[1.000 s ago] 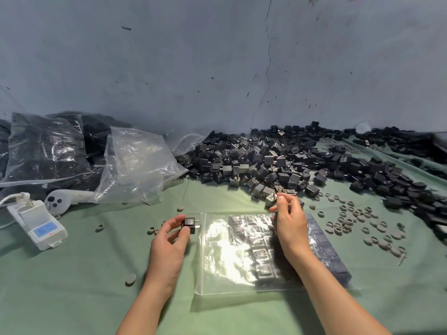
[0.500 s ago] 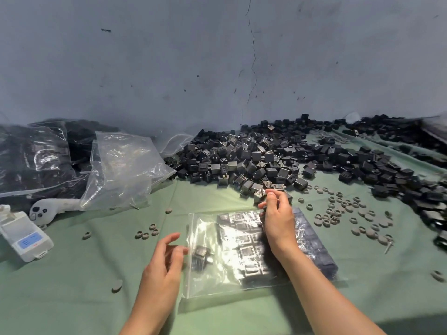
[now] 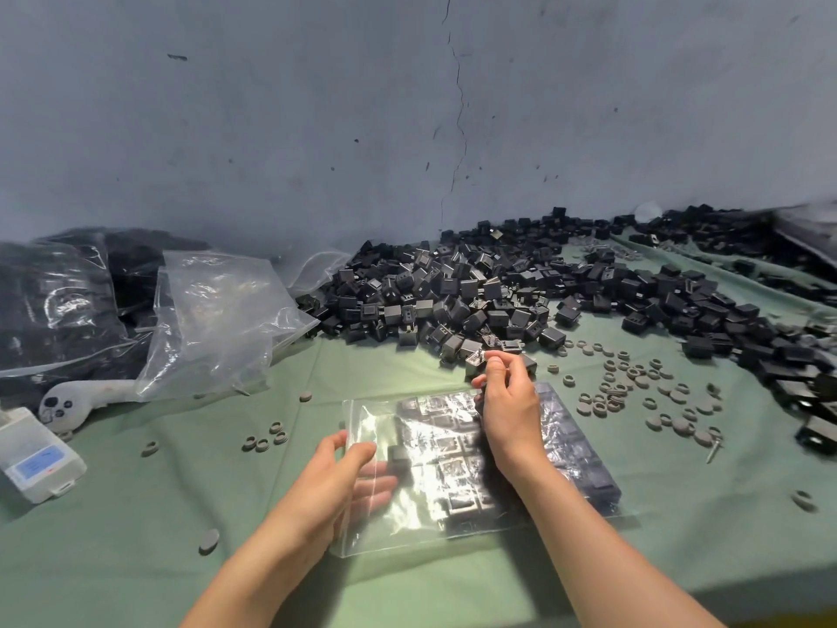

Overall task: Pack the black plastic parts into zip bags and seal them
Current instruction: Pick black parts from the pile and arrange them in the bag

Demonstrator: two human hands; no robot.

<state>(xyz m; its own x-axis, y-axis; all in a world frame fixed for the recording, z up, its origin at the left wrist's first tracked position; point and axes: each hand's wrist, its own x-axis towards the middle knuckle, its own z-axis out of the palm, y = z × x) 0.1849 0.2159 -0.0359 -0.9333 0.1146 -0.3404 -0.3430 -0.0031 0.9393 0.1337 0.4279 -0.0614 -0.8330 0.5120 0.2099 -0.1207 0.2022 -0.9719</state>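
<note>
Head view: the zip bag (image 3: 407, 523) lies flat on the green cloth (image 3: 136, 514), unsealed and partly filled with packed parts (image 3: 457, 473). The left hand (image 3: 335, 487) reaches straight fingers into the bag's mouth. The right hand (image 3: 509, 403) pinches a loose part (image 3: 475, 362) at the edge of the pile (image 3: 475, 292). In my judgement much packing remains.

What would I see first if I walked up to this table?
A huge heap of black plastic parts spreads along the wall, from the middle to the right. Up front lies a clear zip bag with neat rows of parts inside; the left hand reaches into it, while the right hand pinches one part at the heap's edge.
</note>
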